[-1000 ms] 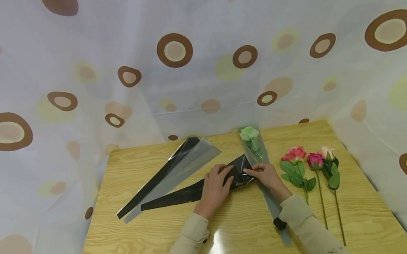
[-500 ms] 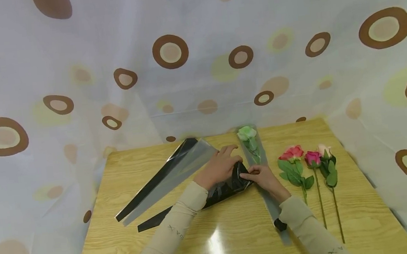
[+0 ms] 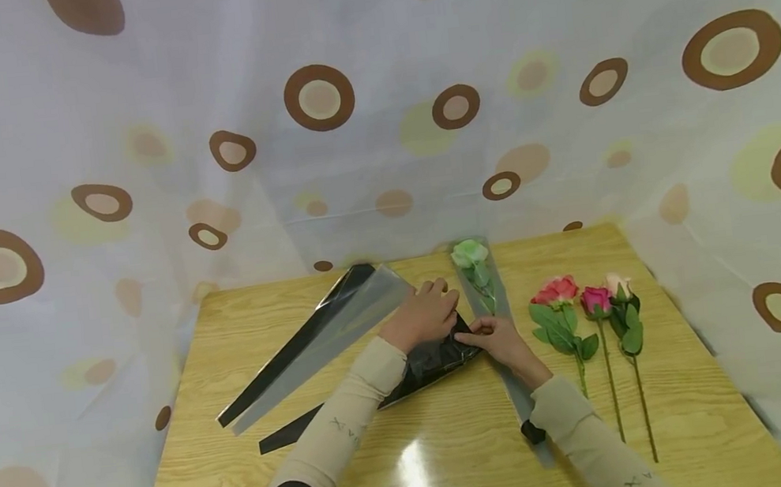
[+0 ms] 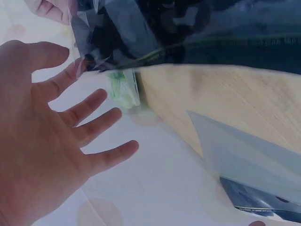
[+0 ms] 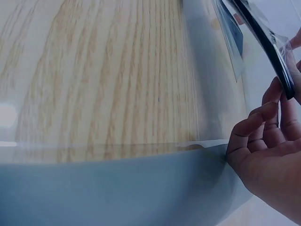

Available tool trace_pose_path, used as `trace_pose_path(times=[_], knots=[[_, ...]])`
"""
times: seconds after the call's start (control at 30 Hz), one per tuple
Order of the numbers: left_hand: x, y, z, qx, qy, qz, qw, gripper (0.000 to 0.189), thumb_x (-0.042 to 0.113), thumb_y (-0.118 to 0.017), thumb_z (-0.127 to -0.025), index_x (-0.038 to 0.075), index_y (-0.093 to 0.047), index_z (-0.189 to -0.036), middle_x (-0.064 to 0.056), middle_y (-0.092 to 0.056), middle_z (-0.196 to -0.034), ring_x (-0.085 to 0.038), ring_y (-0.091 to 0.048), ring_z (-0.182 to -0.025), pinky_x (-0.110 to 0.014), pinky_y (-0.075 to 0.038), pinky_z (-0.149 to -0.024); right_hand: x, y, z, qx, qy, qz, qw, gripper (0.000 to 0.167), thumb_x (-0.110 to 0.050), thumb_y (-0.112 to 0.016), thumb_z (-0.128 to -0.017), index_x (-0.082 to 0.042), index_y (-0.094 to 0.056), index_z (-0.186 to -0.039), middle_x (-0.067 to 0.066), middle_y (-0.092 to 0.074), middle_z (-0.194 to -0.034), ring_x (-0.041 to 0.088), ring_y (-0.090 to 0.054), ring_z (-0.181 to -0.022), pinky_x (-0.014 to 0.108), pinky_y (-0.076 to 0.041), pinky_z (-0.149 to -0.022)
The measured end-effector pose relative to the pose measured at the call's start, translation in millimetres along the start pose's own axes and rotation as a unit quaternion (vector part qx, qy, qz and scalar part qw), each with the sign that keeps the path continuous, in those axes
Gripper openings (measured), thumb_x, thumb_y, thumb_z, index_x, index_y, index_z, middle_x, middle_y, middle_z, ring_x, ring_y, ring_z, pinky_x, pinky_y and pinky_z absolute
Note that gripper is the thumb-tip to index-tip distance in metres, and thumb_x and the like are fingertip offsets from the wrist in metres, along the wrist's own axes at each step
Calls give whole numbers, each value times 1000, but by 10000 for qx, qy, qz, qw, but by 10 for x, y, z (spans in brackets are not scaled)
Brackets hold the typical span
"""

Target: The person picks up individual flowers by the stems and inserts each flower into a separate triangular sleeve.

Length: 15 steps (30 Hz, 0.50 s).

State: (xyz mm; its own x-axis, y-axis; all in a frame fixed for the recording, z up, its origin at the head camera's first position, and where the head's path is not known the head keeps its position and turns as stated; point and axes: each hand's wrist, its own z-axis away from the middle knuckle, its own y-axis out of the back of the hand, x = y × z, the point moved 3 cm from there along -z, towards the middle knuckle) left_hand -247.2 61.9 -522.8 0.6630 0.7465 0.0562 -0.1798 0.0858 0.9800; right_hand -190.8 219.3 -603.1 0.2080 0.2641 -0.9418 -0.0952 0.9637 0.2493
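Note:
My left hand [image 3: 424,318] is at the wide mouth of a black, clear-edged flower sleeve [image 3: 432,362]. In the left wrist view its fingers [image 4: 94,125] are spread, with the index fingertip behind the clear film edge and the thumb just beside it. At the sleeve's other mouth corner, my right hand [image 3: 504,343] pinches the edge between thumb and fingers. The sleeve's narrow tail passes under the left forearm. Beneath the right hand lies a pale green rose [image 3: 469,254] in a grey clear sleeve [image 3: 517,393] with a black lower end.
More flat sleeves, one black [image 3: 294,345] and one grey [image 3: 327,353], lie at the table's back left. To the right are a coral flower [image 3: 554,290], a magenta rose [image 3: 596,300] and a pale pink rose [image 3: 617,285]. A dotted curtain [image 3: 388,156] surrounds the wooden table [image 3: 703,433].
My left hand has moved from lying on the sleeve to its mouth edge, its forearm now crossing the tail. The sleeve has swung slightly toward the front; the right hand keeps its pinch.

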Motion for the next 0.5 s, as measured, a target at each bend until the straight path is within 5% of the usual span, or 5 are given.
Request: trace_pose_path(times=[0.23,0.5], knots=[[-19,48,-47,-246,-131,-46,9996,16,35,-46,-114,24,-58,-115,-3,-51,-144,-25,-54,-132,-52,-48,-111,47,0,-42,-112,-35,-142,9998,22,-17,-77,-98,4,-71,-100,-8,-61,-75,10,-47,-67,27,-40,-65],[-58,90,-4,-363,-524,628,9960,15,29,-47,-114,21,-59,-109,-1,-52,-143,-21,-54,-124,-44,-46,-101,13,7,16,1,-103,41,9999,34,-32,-76,-100,-2,-74,-113,-10,-73,-91,7,-57,-81,26,-47,-74]])
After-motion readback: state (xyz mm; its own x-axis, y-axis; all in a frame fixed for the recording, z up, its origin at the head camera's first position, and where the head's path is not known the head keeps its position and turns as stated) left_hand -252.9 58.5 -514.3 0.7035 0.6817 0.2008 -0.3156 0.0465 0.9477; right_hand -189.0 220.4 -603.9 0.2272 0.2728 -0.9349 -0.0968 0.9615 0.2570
